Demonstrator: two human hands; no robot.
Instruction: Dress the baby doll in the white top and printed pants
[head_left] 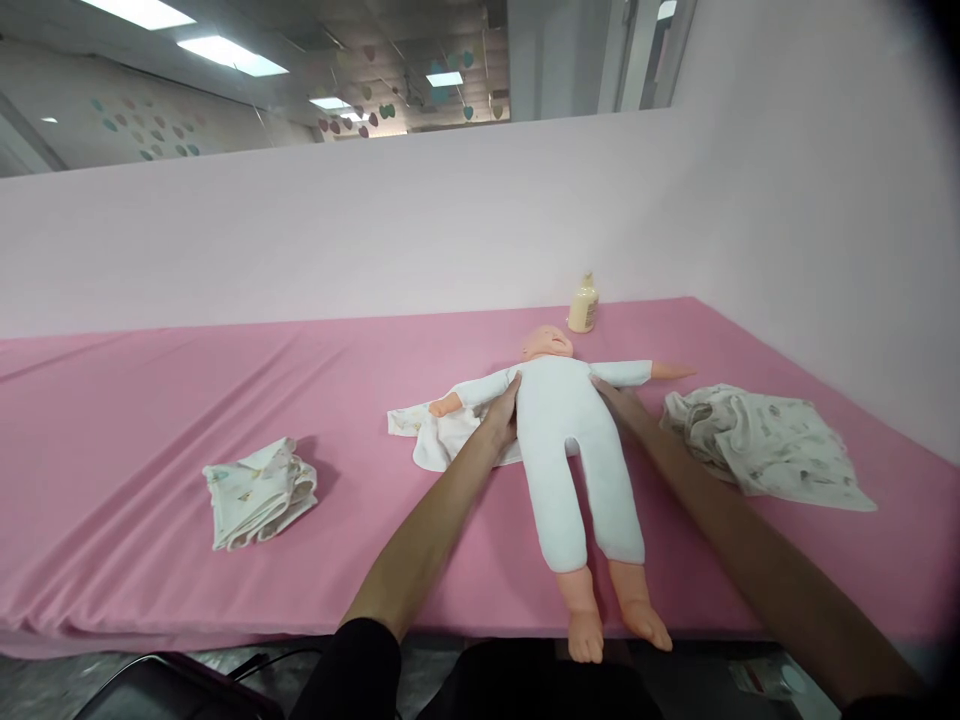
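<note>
A baby doll (559, 405) with a white cloth body lies on its back, head away from me, its feet at the front edge of the table. My left hand (506, 410) grips the doll's side under its arm on the left. On the other side, my right hand (615, 397) holds it below the other armpit, the fingers partly hidden behind the body. Both doll arms stretch outward. Under the doll and its left-hand arm lies a small white printed garment (439, 440), partly covered.
A folded printed cloth (259, 495) lies on the left of the pink-covered table (375, 370). To the right is a crumpled printed cloth (765, 440). A cream pump bottle (583, 305) stands behind the doll's head, near the white wall (337, 240). A black chair (176, 690) is at lower left.
</note>
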